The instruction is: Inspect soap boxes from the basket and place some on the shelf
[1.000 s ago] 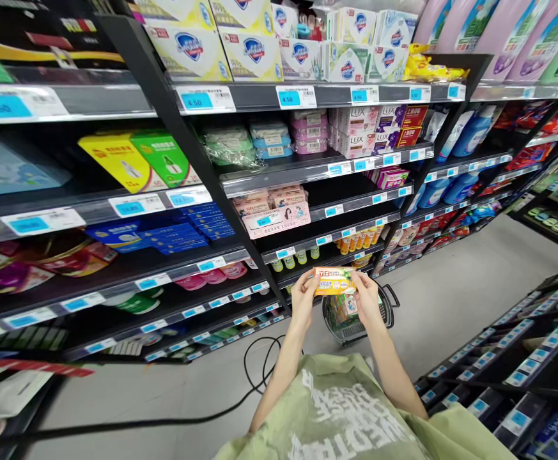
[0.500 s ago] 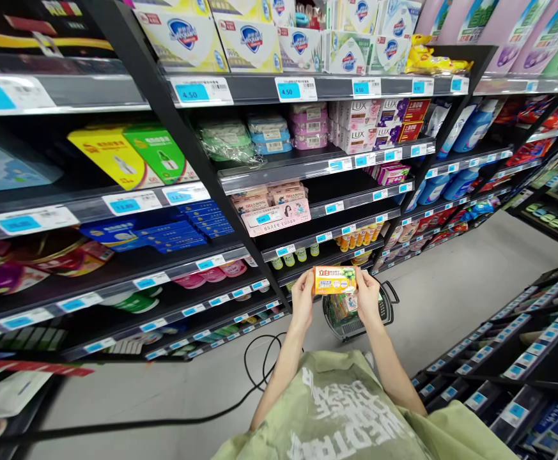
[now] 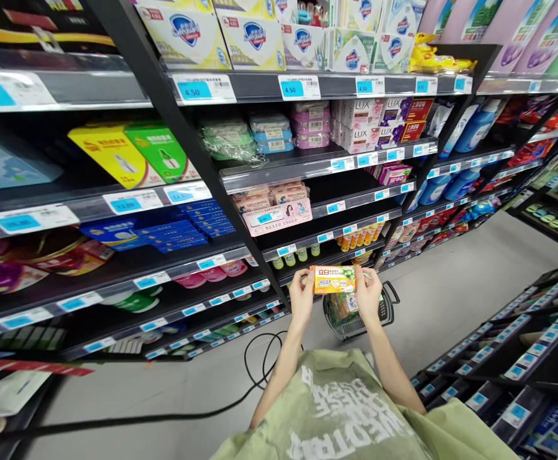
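An orange and yellow soap packet [image 3: 334, 280] with a green corner is held flat in front of me, label up. My left hand [image 3: 302, 297] grips its left end and my right hand [image 3: 367, 295] grips its right end, fingers curled round the edges. Below the packet a dark wire shopping basket [image 3: 385, 312] stands on the floor with a few items in it.
Black shelving [image 3: 307, 166] full of soap boxes, packets and bottles runs along the left and ahead, with blue price tags on the edges. Another low rack [image 3: 523, 358] stands at the right. A black cable [image 3: 254, 370] loops over the grey floor.
The packet and both hands have risen very slightly and the view has shifted a little; the grip is unchanged.
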A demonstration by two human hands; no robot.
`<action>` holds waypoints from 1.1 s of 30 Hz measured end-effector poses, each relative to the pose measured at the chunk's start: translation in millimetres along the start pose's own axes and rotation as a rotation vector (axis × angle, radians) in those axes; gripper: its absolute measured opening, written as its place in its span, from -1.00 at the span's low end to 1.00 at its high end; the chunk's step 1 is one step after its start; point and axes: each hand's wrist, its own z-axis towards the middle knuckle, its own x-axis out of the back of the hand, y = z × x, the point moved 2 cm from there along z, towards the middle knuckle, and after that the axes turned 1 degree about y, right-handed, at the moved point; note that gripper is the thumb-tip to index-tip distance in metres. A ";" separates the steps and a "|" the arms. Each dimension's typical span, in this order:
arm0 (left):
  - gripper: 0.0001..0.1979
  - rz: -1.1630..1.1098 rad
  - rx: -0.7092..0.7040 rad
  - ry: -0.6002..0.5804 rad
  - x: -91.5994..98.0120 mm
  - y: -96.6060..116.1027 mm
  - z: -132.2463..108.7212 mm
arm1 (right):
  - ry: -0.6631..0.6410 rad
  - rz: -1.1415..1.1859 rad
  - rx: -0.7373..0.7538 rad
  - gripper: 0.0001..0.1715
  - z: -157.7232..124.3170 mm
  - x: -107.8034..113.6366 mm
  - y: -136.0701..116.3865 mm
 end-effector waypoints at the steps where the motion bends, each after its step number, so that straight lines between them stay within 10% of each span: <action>1: -0.48 0.006 -0.006 -0.008 0.3 0.2 0.5 | 0.003 -0.017 0.008 -0.41 0.2 0.1 -0.6; 33: -0.45 -0.092 -0.001 -0.169 11.7 2.8 10.9 | -0.073 0.083 -0.023 -0.45 1.7 -6.4 1.1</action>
